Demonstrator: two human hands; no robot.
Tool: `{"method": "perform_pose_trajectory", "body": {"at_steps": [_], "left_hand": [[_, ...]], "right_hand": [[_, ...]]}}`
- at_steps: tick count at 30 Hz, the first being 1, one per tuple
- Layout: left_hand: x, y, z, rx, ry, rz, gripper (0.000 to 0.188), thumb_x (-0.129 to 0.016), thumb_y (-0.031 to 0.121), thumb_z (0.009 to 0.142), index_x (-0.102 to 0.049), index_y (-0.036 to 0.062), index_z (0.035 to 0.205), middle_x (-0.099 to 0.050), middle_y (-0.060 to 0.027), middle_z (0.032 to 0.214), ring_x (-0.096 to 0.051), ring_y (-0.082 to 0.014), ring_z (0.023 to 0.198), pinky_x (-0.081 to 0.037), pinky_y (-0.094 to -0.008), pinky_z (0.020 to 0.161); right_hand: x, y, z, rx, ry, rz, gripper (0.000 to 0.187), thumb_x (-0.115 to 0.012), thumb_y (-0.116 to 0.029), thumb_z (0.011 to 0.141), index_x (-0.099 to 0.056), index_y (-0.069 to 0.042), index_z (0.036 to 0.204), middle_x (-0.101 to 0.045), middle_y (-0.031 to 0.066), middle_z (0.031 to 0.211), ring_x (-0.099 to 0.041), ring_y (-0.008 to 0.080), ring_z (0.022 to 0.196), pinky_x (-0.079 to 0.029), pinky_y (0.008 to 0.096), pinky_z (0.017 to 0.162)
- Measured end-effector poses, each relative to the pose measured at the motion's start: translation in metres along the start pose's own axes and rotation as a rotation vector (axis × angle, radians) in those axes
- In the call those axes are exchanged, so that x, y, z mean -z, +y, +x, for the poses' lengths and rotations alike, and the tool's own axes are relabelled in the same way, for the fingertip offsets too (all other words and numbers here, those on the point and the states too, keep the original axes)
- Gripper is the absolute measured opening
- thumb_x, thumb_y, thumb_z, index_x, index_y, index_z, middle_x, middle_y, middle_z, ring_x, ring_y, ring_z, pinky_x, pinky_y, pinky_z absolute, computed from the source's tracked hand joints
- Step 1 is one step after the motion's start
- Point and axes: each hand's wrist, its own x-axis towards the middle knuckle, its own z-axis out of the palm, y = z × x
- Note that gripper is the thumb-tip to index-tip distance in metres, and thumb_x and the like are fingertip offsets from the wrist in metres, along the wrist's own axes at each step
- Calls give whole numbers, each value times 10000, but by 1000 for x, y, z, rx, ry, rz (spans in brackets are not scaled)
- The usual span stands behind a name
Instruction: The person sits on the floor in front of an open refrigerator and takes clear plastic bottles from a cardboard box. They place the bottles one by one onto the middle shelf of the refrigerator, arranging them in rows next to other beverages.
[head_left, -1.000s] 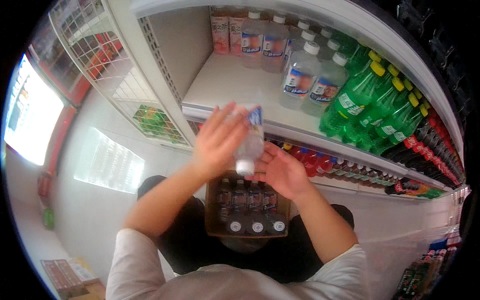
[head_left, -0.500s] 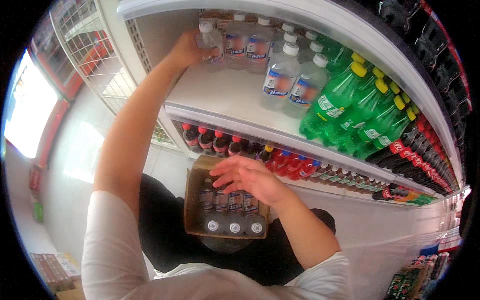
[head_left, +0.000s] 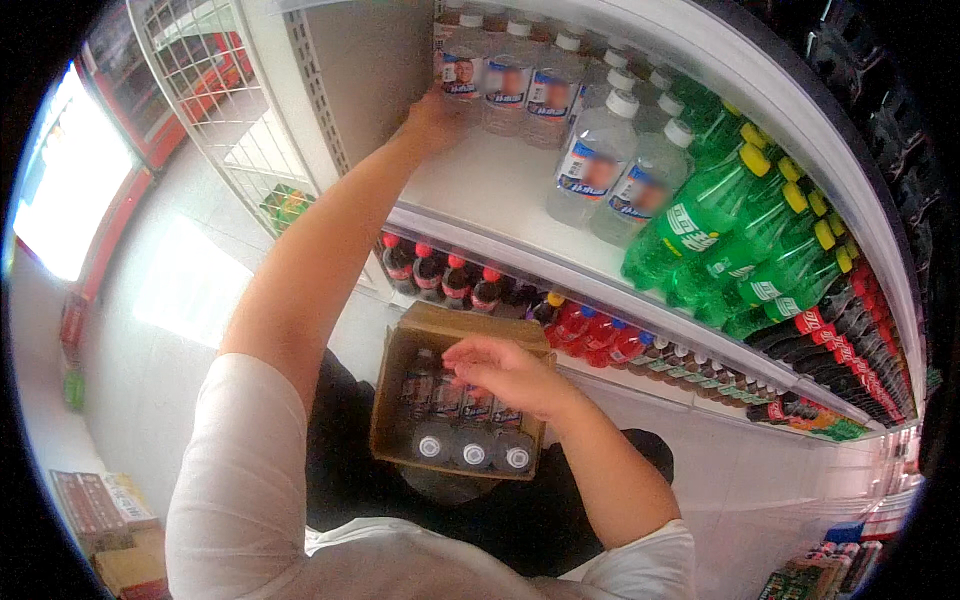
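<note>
At the far left of the white shelf [head_left: 470,190], my left hand [head_left: 434,124] is at the lower part of a clear plastic bottle [head_left: 461,75] with a white cap and a blue-and-white label. The bottle stands upright beside similar ones [head_left: 507,90]; my left fingers are blurred and partly hidden, so their grip does not show. My right hand [head_left: 510,378] hovers open above a cardboard box [head_left: 380,420], fingers stretched to the left, holding nothing. Inside the box lie several clear bottles with white caps [head_left: 473,455], some partly covered by my right hand.
Green bottles with yellow caps [head_left: 690,235] stand right of the clear ones. On the lower shelf are dark bottles with red caps [head_left: 425,270] and red drinks [head_left: 598,340]. A white wire rack [head_left: 195,100] is at the left; cartons [head_left: 110,515] sit at lower left.
The bottle at my left hand has moved back into line with the row, and my hand now sits lower on it. My right hand has dropped slightly closer to the box. The view has shifted.
</note>
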Motion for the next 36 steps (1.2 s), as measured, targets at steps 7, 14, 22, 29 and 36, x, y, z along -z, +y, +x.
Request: {"method": "perform_pose_trajectory", "body": {"at_steps": [7,14,22,29,36], "left_hand": [[1,-2,-38,-20,114,0,1046,-697,227,826,-21,-36,1580,-577,-376,1300,-582,-502,1209,-483,-478,1040],[17,-3,-27,62,-251,-41,1136,-719,300,827,59,-15,1591,-494,-365,1418,-499,-460,1332,-409,-430,1128],[38,23,-52,21,-316,32,892,-713,344,831,-320,-12,1548,-481,-336,1449,-507,-442,1332,-403,-431,1136],[67,72,-185,-458,2,-223,482,-674,61,835,-556,-17,1297,-538,-264,1413,-541,-439,1288,-468,-492,1065],[54,61,-255,-505,-443,-445,289,-691,30,834,-651,0,1119,-657,-180,1207,-637,-390,1132,-544,-429,956]], "right_hand": [[-23,-3,-1,-56,-323,-670,461,-675,-423,939,-643,-82,1249,-667,209,1193,-655,390,1098,-521,449,937],[-64,39,-4,-85,-385,-1068,567,-662,-368,931,-515,-94,1406,-621,218,1243,-608,403,1175,-499,490,987],[-76,82,26,52,-362,-948,667,-746,-307,841,-477,-95,1413,-626,235,1200,-629,426,1129,-526,517,939],[-75,62,29,-11,-397,-934,655,-765,-347,837,-515,-83,1382,-632,231,1201,-620,432,1138,-518,504,965],[-74,92,41,227,-293,-813,611,-744,-378,891,-536,-87,1386,-672,238,1201,-647,418,1127,-499,517,981]]}}
